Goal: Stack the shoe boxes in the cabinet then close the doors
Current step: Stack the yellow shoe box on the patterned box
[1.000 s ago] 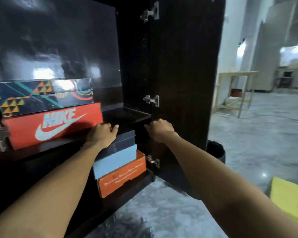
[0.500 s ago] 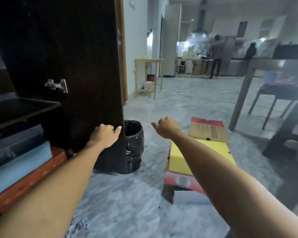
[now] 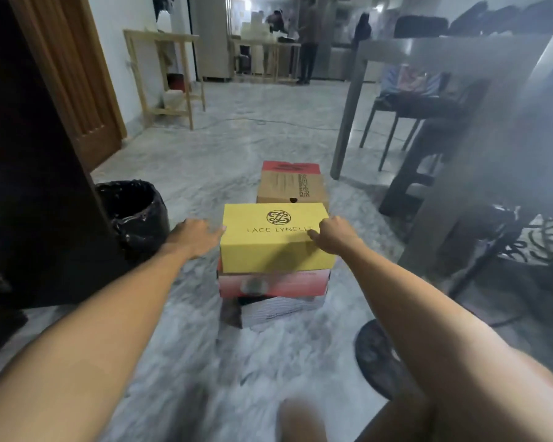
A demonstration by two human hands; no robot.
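The yellow shoe box (image 3: 276, 239), printed with "LACE LYNELL" under a round emblem, sat on top of a stack on the marbled floor (image 3: 205, 167). Directly beneath the yellow shoe box lay a red box (image 3: 272, 285), and under that a pale grey box (image 3: 278, 309) touching the floor. Just behind the yellow shoe box stood a brown box (image 3: 292, 186) with a red band at its far end.

The left hand (image 3: 195, 236) was at the left edge of the yellow shoe box, fingers stretched out fairly straight with the tips reaching the box's upper left side; it did not clasp anything. The right hand (image 3: 331, 234) was over the right part of the yellow shoe box's lid, its fingers loosely curled downward with the tips against or just above the lid; whether it gripped the edge could not be told.

To the left of the yellow shoe box stood a bin lined with a black bag (image 3: 134, 212), and further left the dark cabinet door (image 3: 29, 186). To the right of the yellow shoe box rose a grey counter (image 3: 444, 52) with dark chairs (image 3: 412, 113) beneath it.
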